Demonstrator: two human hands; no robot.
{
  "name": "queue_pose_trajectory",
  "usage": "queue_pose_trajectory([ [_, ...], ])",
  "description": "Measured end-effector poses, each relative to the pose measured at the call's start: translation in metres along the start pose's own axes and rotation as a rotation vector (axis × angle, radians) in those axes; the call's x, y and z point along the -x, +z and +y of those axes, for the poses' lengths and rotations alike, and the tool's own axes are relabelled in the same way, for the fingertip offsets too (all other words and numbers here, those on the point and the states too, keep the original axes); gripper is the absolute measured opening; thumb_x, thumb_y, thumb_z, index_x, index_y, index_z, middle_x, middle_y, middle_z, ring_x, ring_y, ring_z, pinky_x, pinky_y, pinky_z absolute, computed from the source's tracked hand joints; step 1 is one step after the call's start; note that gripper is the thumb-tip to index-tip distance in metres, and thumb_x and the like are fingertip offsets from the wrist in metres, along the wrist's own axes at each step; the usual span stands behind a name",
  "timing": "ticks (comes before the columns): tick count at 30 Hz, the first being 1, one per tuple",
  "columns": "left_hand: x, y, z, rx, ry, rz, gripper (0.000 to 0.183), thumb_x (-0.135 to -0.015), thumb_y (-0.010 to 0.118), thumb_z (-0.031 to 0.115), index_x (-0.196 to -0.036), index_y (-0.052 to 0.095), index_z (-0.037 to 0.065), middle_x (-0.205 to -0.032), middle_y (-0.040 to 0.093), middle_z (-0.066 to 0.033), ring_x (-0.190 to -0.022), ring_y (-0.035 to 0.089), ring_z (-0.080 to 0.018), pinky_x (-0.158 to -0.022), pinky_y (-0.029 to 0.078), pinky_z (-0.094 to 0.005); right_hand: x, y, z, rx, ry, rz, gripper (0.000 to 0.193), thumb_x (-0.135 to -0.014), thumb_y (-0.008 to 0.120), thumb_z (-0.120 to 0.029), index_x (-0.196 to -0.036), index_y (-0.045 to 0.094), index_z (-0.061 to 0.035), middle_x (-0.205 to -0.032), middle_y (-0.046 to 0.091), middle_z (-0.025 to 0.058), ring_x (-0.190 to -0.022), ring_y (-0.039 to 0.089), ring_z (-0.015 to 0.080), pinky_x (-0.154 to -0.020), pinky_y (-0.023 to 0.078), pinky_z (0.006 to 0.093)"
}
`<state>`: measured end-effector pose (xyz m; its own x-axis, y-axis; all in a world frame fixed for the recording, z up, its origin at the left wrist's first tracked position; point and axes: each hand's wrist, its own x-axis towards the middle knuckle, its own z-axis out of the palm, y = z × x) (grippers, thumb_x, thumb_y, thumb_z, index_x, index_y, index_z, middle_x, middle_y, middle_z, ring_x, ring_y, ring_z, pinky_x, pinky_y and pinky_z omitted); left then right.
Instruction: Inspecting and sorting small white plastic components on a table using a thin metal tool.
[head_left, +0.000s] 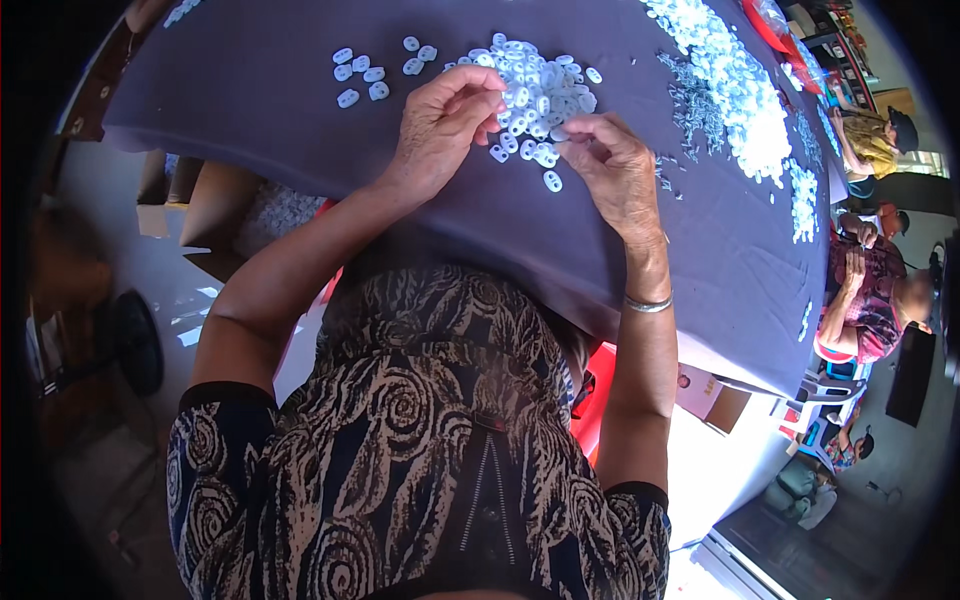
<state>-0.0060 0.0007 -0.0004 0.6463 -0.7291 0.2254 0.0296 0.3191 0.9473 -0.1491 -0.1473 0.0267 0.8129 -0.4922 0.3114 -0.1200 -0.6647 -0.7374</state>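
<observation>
A heap of small white oval plastic pieces with two holes [535, 85] lies on the dark tablecloth in front of me. My left hand [442, 125] is at the heap's left edge, its thumb and fingers pinched together; whatever lies between them is too small to make out. On the right side of the heap, my right hand [617, 170] pinches a white oval piece [559, 133] between thumb and index finger. One loose oval piece [552, 181] rests nearer to me, between the hands. Several more oval pieces [361, 66] are spread to the left.
A large mass of white pieces [745, 110] covers the table's right side, beside a pile of small grey metal parts [692, 100]. Red trays [775, 30] stand beyond. An open cardboard box [225, 210] is below the left table edge. Other people [865, 300] sit at the right.
</observation>
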Motion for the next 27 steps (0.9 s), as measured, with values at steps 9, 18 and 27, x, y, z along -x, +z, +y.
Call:
queue_pose_trajectory([
  [9, -0.003, -0.002, -0.008, 0.028, 0.010, 0.036, 0.009, -0.090, 0.058, 0.008, -0.098, 0.061, 0.005, -0.082, 0.062, -0.0018, -0.067, 0.056, -0.0060, -0.056, 0.044, -0.0189, 0.005, 0.010, 0.000, 0.157, -0.187, -0.068, 0.022, -0.072, 0.074, -0.003, -0.093, 0.067, -0.0055, -0.083, 0.060, 0.0026, -0.059, 0.052, 0.0095, -0.055, 0.044, 0.0250],
  [18, -0.007, -0.004, -0.008, -0.072, 0.040, 0.000, 0.009, -0.092, 0.055, 0.006, -0.099, 0.060, 0.004, -0.084, 0.060, -0.0022, -0.068, 0.054, -0.0060, -0.058, 0.045, -0.0199, 0.002, 0.006, -0.003, 0.145, -0.087, -0.077, 0.023, -0.073, 0.071, -0.002, -0.095, 0.066, -0.0066, -0.084, 0.061, 0.0026, -0.060, 0.055, 0.0099, -0.055, 0.045, 0.0260],
  [27, -0.006, 0.002, -0.011, -0.042, 0.050, 0.029, 0.007, -0.090, 0.055, 0.007, -0.095, 0.059, 0.004, -0.077, 0.058, -0.0006, -0.062, 0.056, -0.0059, -0.052, 0.044, -0.0196, 0.001, 0.012, -0.014, 0.175, -0.202, -0.071, 0.013, -0.072, 0.072, -0.004, -0.081, 0.062, -0.0038, -0.079, 0.061, 0.0084, -0.066, 0.063, 0.0250, -0.058, 0.049, 0.0340],
])
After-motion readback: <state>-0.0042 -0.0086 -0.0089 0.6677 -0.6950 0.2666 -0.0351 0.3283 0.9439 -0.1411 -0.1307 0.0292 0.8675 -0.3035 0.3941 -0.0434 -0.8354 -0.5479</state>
